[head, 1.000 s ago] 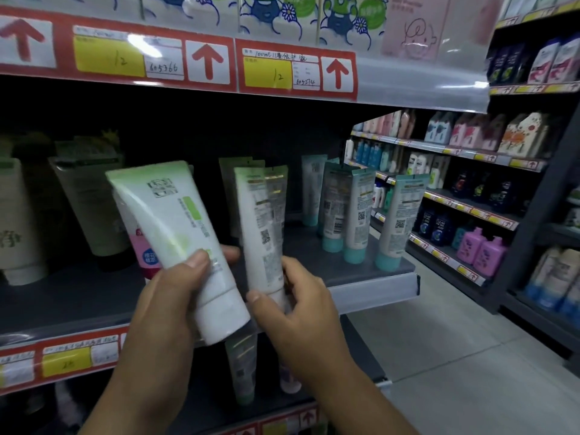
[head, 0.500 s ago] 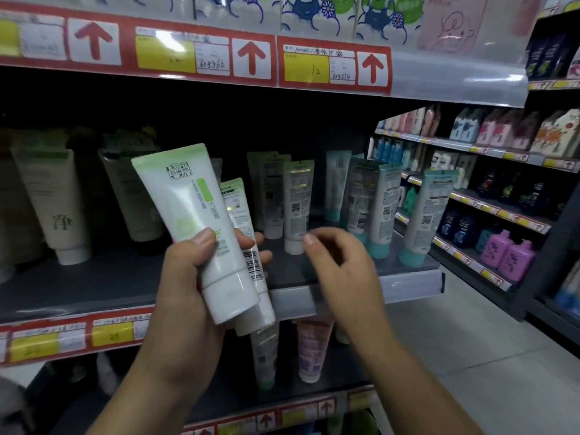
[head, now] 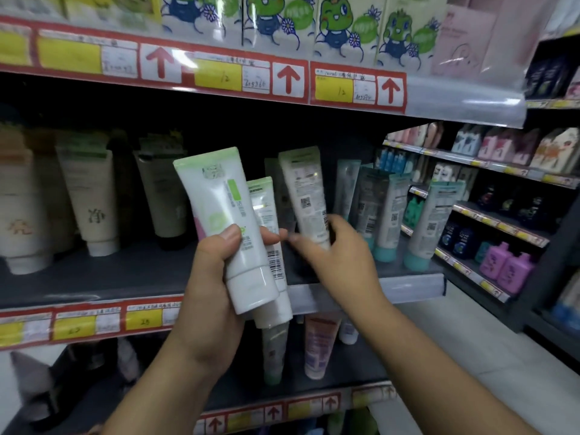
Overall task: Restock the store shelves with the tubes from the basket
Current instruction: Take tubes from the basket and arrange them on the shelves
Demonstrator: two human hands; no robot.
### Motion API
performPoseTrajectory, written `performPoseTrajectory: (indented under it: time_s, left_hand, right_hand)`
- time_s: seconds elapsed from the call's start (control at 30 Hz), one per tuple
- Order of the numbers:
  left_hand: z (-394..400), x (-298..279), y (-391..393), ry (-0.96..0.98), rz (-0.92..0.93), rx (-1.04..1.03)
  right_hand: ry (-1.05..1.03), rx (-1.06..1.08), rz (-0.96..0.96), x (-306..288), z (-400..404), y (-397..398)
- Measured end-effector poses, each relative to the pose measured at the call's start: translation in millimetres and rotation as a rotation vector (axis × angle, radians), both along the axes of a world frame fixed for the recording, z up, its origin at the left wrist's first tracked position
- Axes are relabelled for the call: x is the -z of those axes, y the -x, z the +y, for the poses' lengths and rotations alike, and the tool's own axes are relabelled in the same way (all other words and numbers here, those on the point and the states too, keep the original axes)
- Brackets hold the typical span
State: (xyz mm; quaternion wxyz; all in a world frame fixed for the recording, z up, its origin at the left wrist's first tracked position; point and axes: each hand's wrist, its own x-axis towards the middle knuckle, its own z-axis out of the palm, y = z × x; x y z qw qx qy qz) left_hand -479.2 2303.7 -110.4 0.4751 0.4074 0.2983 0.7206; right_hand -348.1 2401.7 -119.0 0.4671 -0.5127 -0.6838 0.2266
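The left hand [head: 216, 296] is gripping two tubes [head: 244, 233] bunched together, caps down and crimped ends up, its thumb pressing across the front of the larger green-and-white one while the other fingers are wrapping round behind; the slimmer one is peeking out at about 3 o'clock of it, barcode showing. The right hand [head: 339, 252] is reaching in at the middle shelf [head: 125, 277], its fingers curling round the lower part of a third tube [head: 306, 196] that is standing cap-down, tilted slightly, just at 3 o'clock of the held pair; motion blur is hiding whether the cap is already touching the shelf board. By the look of it this one is being set into the row, so the job is sitting somewhere in its middle: one tube is going in and at least two are waiting in the left hand. The basket is not showing, so what remains in it cannot be told. Counting what is standing on the middle shelf: about three large pale tubes [head: 94, 208] toward 9 o'clock, with darker ones behind that are too dim to count, and about three teal-capped tubes [head: 389, 215] toward 3 o'clock, with open board between the groups where the held ones would probably go.
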Motion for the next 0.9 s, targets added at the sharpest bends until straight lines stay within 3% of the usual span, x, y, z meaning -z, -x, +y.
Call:
performPoseTrajectory:
  time_s: [0.2,0.3,0.43,0.53,0.67,0.9]
  left_hand:
    - [-53,-2,-21,0.023,0.009,0.249]
    - [-77,4,-29,0.086,0.006,0.221]
    - [-102,3,-28,0.167,-0.016,0.154]
    - [-107,-6,-19,0.161,-0.057,0.087]
    - [-98,-5,-1,0.080,-0.096,-0.032]
    - [-59,5,38,0.028,-0.102,-0.062]
  right_hand:
    - [0.107,-0.056,0.040,18,-108,-17]
    - [0.152,-0.101,-0.010,32,-144,-27]
    - [0.239,-0.333,-0.060,41,-170,-43]
    - [0.279,-0.393,-0.004,28,-164,-50]
    - [0.277,-0.290,0.172,5,-124,-37]
    - [0.197,-0.087,0.175,-16,1,11]
